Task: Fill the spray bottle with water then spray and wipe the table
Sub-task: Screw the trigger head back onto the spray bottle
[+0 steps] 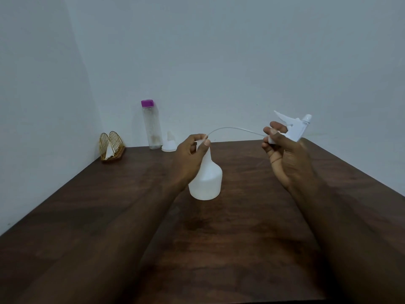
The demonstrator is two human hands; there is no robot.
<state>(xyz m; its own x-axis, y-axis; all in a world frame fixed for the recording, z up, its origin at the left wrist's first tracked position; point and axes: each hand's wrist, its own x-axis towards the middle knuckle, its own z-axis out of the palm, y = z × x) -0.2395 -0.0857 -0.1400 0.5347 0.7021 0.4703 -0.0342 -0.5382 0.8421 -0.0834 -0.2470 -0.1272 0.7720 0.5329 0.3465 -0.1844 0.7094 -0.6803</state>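
Observation:
A white translucent spray bottle [207, 181] stands upright on the dark wooden table [109, 205]. My left hand [191, 154] grips its narrow neck. My right hand [282, 150] holds the white spray head [294, 126] up and to the right of the bottle. The head's thin dip tube [234, 129] arcs from it back to the bottle's mouth. A clear water bottle with a purple cap [151, 126] stands against the back wall.
A white funnel [169, 143] sits next to the water bottle. A gold wire napkin holder with white napkins [111, 145] stands in the back left corner. Walls close the table's left and back sides.

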